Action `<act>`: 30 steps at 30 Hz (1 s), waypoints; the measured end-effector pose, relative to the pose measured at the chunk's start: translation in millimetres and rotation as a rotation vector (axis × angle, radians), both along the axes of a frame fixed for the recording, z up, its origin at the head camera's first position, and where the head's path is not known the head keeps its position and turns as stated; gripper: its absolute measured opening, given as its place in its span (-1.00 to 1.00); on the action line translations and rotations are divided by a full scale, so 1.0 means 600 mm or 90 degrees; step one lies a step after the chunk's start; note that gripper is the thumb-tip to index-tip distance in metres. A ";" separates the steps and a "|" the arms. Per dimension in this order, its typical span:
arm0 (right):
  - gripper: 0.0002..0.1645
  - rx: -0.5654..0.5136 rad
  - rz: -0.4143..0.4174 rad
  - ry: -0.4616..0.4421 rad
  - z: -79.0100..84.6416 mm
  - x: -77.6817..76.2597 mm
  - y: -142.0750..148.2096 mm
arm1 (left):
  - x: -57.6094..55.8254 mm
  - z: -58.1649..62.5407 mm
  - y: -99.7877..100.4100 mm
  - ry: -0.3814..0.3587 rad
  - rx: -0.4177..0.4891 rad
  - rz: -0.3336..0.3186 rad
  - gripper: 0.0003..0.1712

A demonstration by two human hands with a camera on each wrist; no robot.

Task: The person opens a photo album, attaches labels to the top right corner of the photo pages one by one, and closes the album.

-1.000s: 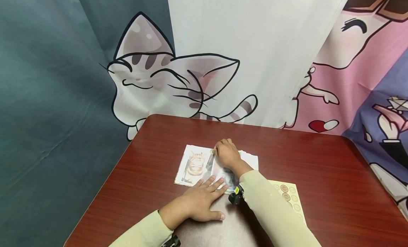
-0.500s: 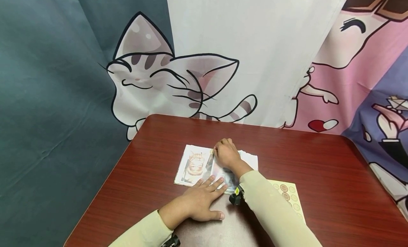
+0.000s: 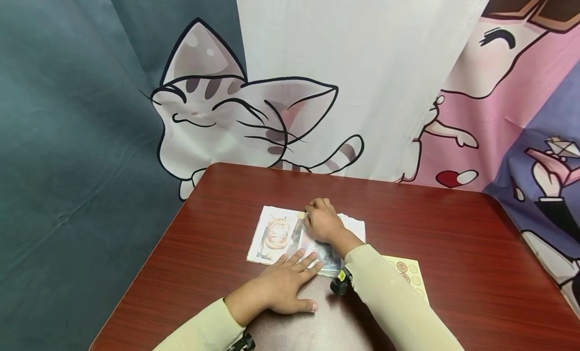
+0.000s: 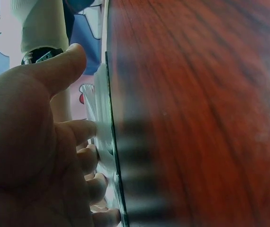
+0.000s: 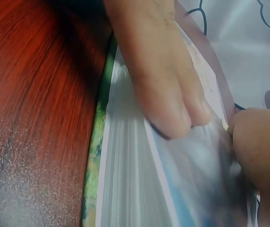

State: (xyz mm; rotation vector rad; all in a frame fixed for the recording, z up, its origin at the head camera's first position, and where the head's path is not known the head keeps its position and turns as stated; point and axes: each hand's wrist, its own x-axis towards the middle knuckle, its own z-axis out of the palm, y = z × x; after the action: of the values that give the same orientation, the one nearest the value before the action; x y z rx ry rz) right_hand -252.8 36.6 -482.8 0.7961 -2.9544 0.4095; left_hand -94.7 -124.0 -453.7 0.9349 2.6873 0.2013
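Observation:
An open picture book point(image 3: 255, 253) lies on the table, with an orange cat on its left page. A small round pale sticker point(image 3: 301, 215) shows near the top of that page, by the gutter. My left hand point(image 3: 285, 286) rests with spread fingers on the book's near edge; in the left wrist view its fingertips point(image 4: 97, 187) touch the pages. My right hand point(image 3: 322, 221) is over the top of the right page, fingers bent, just right of the sticker. Its fingertips are mostly hidden, so I cannot tell whether they pinch anything. Blurred left fingers point(image 5: 166, 111) press the glossy page.
A yellow sheet of round stickers point(image 3: 414, 273) lies to the right, partly under my right forearm point(image 3: 389, 290). The brown wooden table point(image 3: 199, 230) reaches back to a cartoon-cat curtain point(image 3: 290, 49).
My right hand has shifted slightly right, and more of the round sticker shows beside it. The left hand stays in place on the book.

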 end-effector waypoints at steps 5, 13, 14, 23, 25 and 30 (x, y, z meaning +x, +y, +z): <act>-0.53 0.001 0.023 -0.001 0.000 0.002 0.006 | 0.001 -0.001 0.000 0.000 -0.004 0.000 0.05; -0.57 0.022 0.038 -0.005 0.003 0.005 0.007 | -0.001 0.000 -0.001 0.001 -0.004 0.000 0.04; -0.57 0.024 0.038 -0.006 0.003 0.006 0.008 | -0.001 0.000 -0.001 0.000 -0.006 0.000 0.04; -0.49 -0.005 0.061 -0.012 0.002 0.016 0.019 | -0.002 0.003 -0.001 0.001 -0.003 0.002 0.03; -0.46 -0.023 0.065 -0.011 0.005 0.020 0.023 | -0.002 0.003 -0.001 0.002 -0.003 0.002 0.02; -0.42 -0.069 0.083 0.021 0.011 0.030 0.042 | -0.002 0.000 -0.001 0.010 -0.005 -0.002 0.01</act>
State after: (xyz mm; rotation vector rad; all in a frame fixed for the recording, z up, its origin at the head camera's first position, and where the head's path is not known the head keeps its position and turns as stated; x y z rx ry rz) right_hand -234.8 61.6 -476.4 0.9758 -2.8313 0.5545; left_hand -95.8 -124.3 -453.8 0.9410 2.6985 0.1834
